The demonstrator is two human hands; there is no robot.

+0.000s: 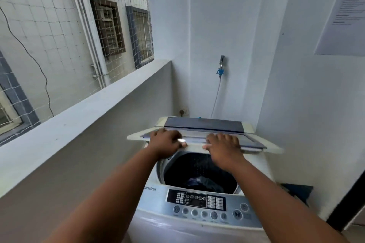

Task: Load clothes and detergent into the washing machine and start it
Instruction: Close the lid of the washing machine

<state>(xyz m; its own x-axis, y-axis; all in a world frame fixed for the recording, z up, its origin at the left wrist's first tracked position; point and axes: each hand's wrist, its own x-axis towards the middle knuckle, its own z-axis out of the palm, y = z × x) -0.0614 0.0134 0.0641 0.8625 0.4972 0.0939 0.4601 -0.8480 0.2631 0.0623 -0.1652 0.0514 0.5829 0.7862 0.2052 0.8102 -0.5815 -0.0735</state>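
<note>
White plastered walls (pixel 227 25) fill the upper centre and right, with a low ledge (pixel 79 108) and netting (pixel 49 16) at upper left. The top-loading washing machine (pixel 197 229) stands at lower centre, its round drum (pixel 199 169) holding dark clothes (pixel 203 181) at the bottom. The folding lid (pixel 205 126) is half raised; the left hand (pixel 166 141) and right hand (pixel 223 144) both grip its front edge with fingers curled over it. A grey button panel (pixel 197 203) lies below the drum, a tap (pixel 221 65) and hose above.

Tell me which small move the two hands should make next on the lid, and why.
Probably lower the lid shut: both the left hand and the right hand grip its front edge, it hangs half-folded above the drum, and dark clothes already lie inside.
</note>
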